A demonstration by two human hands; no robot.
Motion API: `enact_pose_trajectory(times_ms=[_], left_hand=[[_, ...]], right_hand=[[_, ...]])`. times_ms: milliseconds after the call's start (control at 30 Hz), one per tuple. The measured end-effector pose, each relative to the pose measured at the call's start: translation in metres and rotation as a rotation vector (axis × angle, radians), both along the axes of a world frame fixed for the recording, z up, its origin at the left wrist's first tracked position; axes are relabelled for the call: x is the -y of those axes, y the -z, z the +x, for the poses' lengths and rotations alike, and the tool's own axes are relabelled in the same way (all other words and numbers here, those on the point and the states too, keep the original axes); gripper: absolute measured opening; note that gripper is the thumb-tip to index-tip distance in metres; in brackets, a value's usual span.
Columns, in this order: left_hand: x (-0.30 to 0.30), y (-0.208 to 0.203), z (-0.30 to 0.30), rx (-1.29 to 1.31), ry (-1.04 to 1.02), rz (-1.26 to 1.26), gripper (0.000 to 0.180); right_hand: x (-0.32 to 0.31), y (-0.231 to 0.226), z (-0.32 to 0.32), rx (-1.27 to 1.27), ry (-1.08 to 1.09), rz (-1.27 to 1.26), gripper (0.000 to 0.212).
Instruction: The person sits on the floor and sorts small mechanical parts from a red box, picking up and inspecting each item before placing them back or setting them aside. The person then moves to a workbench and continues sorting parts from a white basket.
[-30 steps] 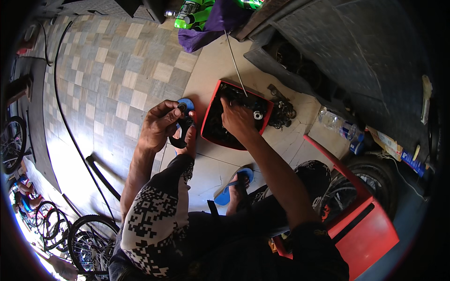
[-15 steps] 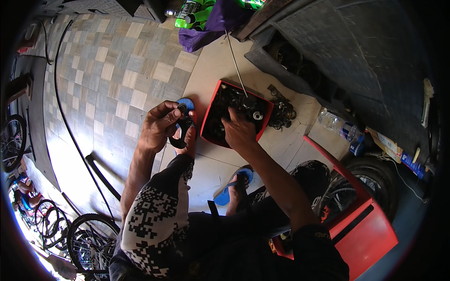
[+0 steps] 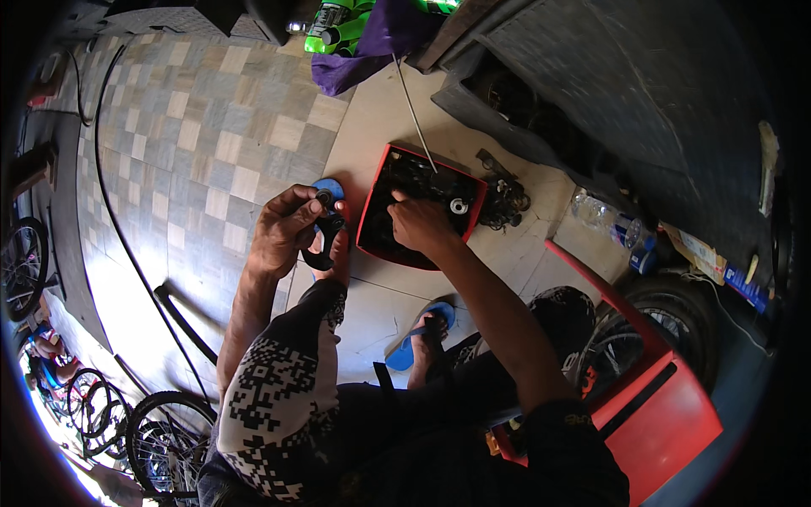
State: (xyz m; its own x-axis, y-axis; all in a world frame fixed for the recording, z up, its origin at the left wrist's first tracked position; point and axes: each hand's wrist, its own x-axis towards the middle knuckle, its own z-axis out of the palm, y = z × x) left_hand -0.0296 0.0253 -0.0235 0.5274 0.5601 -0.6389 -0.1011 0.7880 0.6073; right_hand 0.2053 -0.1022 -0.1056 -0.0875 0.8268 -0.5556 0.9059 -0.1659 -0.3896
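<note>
My left hand (image 3: 283, 232) is closed on a dark curved metal part (image 3: 323, 241), pinching its round upper end between thumb and fingers. The part has a hook-like lower end and hangs above my foot in a blue flip-flop (image 3: 328, 188). My right hand (image 3: 421, 223) reaches into a red box (image 3: 397, 258) full of dark small parts (image 3: 410, 177). One finger points left over them; the other fingertips are hidden, so whether they grip anything does not show. A silvery ring-shaped piece (image 3: 459, 206) lies in the box, right of this hand.
A thin rod (image 3: 412, 110) leans on the box. Beside it lies a heap of dark parts (image 3: 504, 198). Purple cloth (image 3: 359, 63) with green bottles, a clear plastic bottle (image 3: 604, 215), a red panel (image 3: 655, 422) and a bicycle wheel (image 3: 169, 444) stand around.
My right hand has shifted a little left inside the box, its finger now pointing left. My left hand keeps hold of the curved metal part. The whole view has moved slightly.
</note>
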Motion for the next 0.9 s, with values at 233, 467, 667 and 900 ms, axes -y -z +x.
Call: enact_pose_trajectory(times_ms=[233, 467, 667, 900], left_hand=[[0.0, 0.003, -0.001, -0.018, 0.017, 0.021, 0.011], [0.0, 0.004, -0.006, -0.03, 0.03, 0.029, 0.01], [0.001, 0.004, -0.009, -0.022, 0.048, 0.034, 0.014], [0.0, 0.001, -0.003, -0.027, 0.027, 0.022, 0.013]], right_hand=[[0.002, 0.014, 0.011, -0.096, 0.153, 0.103, 0.02], [0.01, 0.024, 0.001, -0.315, 0.485, 0.401, 0.019], [0.026, -0.033, 0.017, -1.123, 1.182, 0.021, 0.029], [0.026, -0.1, 0.017, -1.248, 1.087, 0.036, 0.052]])
